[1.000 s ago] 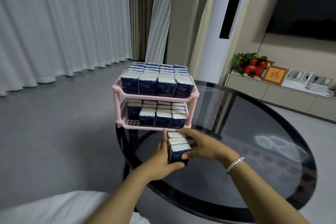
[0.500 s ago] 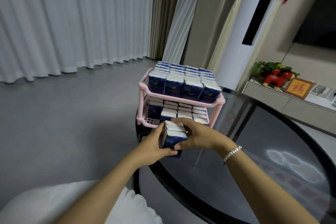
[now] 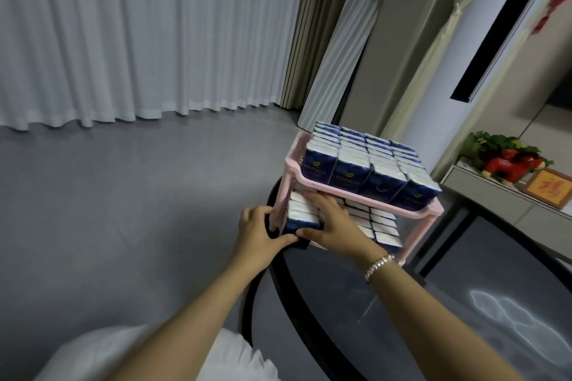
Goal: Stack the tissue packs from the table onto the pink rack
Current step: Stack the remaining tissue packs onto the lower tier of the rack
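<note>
Single head-worn view, wide-angle, looking forward and down — close over the pink rack (image 3: 411, 211), table edge (image 3: 263, 297).

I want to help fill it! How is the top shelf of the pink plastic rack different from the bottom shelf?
The top shelf of the pink plastic rack looks full of blue-and-white tissue packs; the bottom shelf is mostly hidden.
No hands are at the top shelf; at the bottom shelf, the left hand and right hand hold a bundle of packs.
Both carry the same packs.
</note>
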A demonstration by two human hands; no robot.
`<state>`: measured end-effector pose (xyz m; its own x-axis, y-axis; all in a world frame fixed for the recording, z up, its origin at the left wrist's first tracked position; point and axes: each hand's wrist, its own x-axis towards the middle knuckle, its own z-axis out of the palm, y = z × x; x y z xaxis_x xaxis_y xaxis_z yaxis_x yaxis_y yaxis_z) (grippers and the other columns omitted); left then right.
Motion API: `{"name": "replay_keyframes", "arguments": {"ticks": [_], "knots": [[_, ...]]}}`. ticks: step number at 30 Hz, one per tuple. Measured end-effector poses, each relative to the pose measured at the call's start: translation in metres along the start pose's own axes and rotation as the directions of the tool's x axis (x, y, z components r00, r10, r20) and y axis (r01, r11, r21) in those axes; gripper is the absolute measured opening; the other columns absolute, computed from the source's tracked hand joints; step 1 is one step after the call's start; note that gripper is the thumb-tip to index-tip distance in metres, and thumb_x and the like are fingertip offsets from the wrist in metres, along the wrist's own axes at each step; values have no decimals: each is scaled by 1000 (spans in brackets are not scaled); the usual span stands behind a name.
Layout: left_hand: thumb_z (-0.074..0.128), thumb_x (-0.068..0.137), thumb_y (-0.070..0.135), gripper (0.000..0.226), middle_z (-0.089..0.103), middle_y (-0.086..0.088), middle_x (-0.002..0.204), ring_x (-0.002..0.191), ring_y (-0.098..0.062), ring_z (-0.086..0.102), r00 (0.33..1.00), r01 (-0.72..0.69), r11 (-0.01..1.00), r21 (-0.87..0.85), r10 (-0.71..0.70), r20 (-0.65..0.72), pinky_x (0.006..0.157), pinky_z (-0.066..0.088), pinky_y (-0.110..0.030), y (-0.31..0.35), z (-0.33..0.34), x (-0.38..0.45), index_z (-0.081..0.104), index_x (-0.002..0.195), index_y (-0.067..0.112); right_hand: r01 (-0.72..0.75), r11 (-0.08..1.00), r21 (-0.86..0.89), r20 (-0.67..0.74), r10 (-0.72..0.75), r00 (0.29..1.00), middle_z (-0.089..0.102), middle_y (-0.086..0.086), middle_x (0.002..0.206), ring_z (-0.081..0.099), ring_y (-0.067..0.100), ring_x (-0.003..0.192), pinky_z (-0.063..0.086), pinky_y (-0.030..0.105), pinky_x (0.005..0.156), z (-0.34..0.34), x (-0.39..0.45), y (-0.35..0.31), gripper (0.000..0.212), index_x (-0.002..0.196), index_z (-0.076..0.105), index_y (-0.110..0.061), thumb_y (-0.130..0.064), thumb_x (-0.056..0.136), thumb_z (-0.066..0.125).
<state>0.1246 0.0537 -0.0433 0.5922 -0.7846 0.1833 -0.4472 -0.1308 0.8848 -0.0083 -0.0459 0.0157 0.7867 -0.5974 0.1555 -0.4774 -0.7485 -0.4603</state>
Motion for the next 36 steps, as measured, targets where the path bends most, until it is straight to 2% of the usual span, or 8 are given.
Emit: {"name": "replay_keyframes", "arguments": {"ticks": [3,5,9,12,16,24,29,36], "knots": [[78,76,20,79,35,-5,143,130,-19,41,1000,-2,998,-68,3,16,94,29,-15,-2,4,9,34,141,11,-32,996,-84,-29,29,999,27,0,152,20,18,142,16,40,116,5,9,8,78,147,23,-23,-31,83,67],[75,79,19,76,40,-2,143,130,-18,42,999,-25,997,-73,27,33,95,29,-16,-2,6,15,35,143,14,-10,997,-73,-59,5,998,31,1,151,24,20,141,19,40,116,6,16,11,77,147,25,-22,-30,83,67],[73,80,17,58,53,-4,128,112,-22,54,1000,-16,998,-60,17,25,90,43,-26,-4,15,26,47,131,14,-10,999,-52,-5,9,1000,32,3,151,27,20,140,19,25,112,4,32,14,79,147,24,-22,-24,82,68],[72,79,15,48,58,-7,119,100,-22,58,1000,3,999,-47,-3,0,83,48,-31,-8,21,32,52,123,11,-26,993,-111,21,29,999,26,5,153,23,24,141,18,28,113,4,36,18,80,148,19,-24,-24,84,67],[72,79,13,43,61,-5,110,89,-17,56,999,-8,1000,-22,7,-34,73,43,-26,-10,27,34,53,118,12,-19,961,-277,32,29,999,29,7,151,26,27,138,20,32,113,4,38,20,74,146,25,-21,-28,84,65],[73,76,8,43,64,-6,107,88,-20,58,996,-8,1000,-23,6,-89,73,47,-29,-8,36,43,56,116,12,-58,926,-373,-91,26,996,49,-1,139,44,23,127,34,32,106,15,42,28,61,140,41,-29,-33,84,63],[77,72,7,51,59,-5,109,92,-23,57,998,6,999,-38,-8,-67,72,43,-27,-7,44,50,54,118,9,-75,861,-503,-111,22,994,32,-8,150,27,24,138,22,37,113,20,41,34,60,143,33,-34,-38,88,56],[79,72,10,47,62,-9,107,91,-25,58,997,14,997,-70,-19,-69,74,48,-32,-7,52,55,54,111,6,-120,813,-570,-95,79,992,20,-8,155,18,25,142,19,42,114,18,42,38,57,146,22,-36,-40,94,44]]}}
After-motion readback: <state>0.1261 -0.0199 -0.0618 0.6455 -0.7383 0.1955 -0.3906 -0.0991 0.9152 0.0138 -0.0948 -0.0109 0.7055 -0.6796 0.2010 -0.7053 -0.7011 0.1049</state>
